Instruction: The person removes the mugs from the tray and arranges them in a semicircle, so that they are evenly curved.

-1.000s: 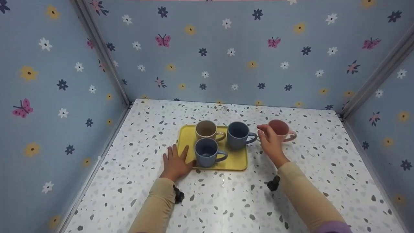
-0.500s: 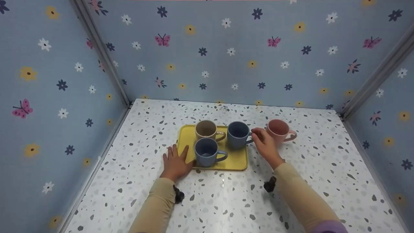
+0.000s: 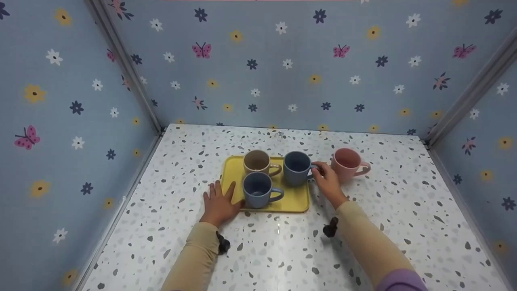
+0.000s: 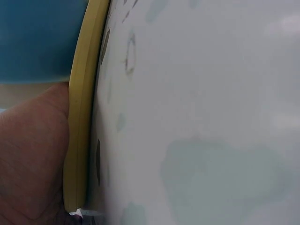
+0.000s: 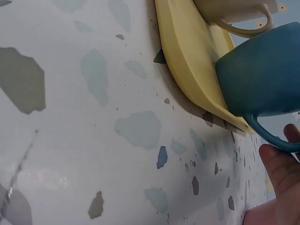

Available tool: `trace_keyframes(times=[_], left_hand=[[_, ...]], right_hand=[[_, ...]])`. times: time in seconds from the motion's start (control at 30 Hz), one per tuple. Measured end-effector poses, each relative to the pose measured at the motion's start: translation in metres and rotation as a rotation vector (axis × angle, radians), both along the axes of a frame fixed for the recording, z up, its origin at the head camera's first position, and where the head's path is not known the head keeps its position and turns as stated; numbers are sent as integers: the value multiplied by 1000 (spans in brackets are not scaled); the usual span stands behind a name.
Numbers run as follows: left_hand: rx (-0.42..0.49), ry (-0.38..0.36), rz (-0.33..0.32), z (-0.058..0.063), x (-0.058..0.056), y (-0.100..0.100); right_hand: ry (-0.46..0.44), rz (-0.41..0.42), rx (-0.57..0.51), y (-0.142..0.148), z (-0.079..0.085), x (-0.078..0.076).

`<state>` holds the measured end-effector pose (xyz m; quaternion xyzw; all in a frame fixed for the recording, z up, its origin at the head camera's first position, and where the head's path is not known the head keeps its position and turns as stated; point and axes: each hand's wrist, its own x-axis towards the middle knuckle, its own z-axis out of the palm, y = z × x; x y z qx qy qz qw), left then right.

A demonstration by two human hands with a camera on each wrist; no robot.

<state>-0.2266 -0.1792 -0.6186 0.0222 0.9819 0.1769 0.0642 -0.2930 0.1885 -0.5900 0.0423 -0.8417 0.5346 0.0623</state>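
On a yellow tray [image 3: 291,202] stand a beige mug [image 3: 257,159], a blue-grey mug [image 3: 257,198] in front of it, and a darker blue mug [image 3: 295,174] to the right. My right hand [image 3: 330,184] pinches the darker blue mug's handle [image 5: 269,137] between thumb and fingers; that mug sits upright on the tray. With fingers spread, my left hand [image 3: 220,205] rests on the tray's left front corner, its thumb close to the blue-grey mug. A pink mug [image 3: 346,162] stands on the table just right of the tray, beside my right hand.
The speckled white table [image 3: 278,250] extends around the tray. Patterned blue panels [image 3: 282,68] with metal corner posts [image 3: 125,60] enclose it at the back and on both sides.
My right hand has moved left from beside the pink mug to the darker blue mug and taken hold of its handle. The left hand and the tray stay put.
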Motion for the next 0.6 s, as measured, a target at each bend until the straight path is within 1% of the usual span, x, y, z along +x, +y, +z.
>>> trace_keyframes(times=[0.17, 0.4, 0.6], left_hand=[[4, 0, -1, 0, -1, 0], [-12, -35, 9, 0, -2, 0], [-16, -31, 8, -1, -1, 1]], right_hand=[[-56, -15, -19, -3, -2, -3], [-105, -27, -148, -7, 0, -4], [-140, -32, -205, -6, 0, -4]])
